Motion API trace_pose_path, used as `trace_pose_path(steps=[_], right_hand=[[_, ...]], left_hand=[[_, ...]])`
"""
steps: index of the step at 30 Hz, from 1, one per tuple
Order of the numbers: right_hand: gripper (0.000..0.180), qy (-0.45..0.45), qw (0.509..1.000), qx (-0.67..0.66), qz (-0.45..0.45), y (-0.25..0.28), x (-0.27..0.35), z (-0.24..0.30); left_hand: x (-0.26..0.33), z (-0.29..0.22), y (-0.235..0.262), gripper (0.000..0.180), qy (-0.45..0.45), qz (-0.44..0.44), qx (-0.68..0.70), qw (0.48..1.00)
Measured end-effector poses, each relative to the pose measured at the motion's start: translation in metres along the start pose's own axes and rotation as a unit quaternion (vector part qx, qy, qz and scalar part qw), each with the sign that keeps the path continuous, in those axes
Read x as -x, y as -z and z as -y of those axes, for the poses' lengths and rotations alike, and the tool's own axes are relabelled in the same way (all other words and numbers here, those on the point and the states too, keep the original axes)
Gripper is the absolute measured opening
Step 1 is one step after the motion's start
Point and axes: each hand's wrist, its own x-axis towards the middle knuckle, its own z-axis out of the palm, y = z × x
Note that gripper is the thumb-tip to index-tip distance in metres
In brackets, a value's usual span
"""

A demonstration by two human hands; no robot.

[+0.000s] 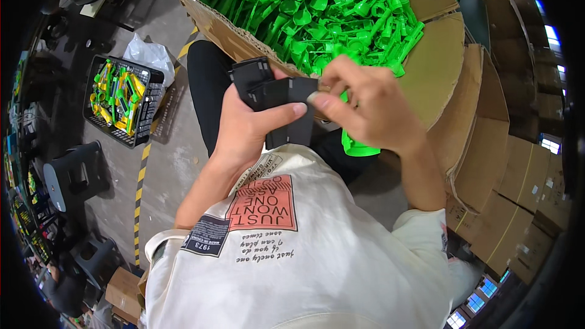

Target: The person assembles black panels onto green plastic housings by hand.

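My left hand [253, 119] is wrapped round several black rectangular plastic parts [289, 94], with the thumb lying across the front. One of these parts sticks out at the upper left, tilted. At their right edge, the thumb and curled fingers of my right hand [365, 100] pinch the corner of a part; the fingertips are slightly blurred. A bright green plastic piece [359, 145] shows just below and behind my right hand, and whether that hand touches it I cannot tell. The black parts are over my lap, close to the near rim of a large cardboard box [213, 18].
The cardboard box is heaped with green plastic pieces [323, 9]. Opened cartons [481, 128] and stacked boxes [518, 189] stand at the right. On the floor at left are a black crate [146, 128] of green and yellow pieces, a plastic bag [149, 55] and a grey stool [73, 173].
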Motion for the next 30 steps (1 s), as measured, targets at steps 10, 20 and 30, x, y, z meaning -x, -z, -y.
trace_pose_path(steps=[10,20,30], right_hand=[[0.015,-0.050,0.961,0.096,-0.255,-0.036,0.009,-0.010],[0.014,-0.029,0.920,-0.028,-0.389,-0.068,-0.006,-0.016],[0.036,-0.128,0.880,-0.162,-0.428,-0.072,0.043,0.004]], left_hand=[[0.009,0.026,0.028,0.046,-0.005,-0.082,0.059,0.995],[0.013,0.055,0.015,0.034,-0.014,-0.140,-0.040,0.989],[0.007,0.057,0.019,0.035,-0.051,-0.177,-0.065,0.981]])
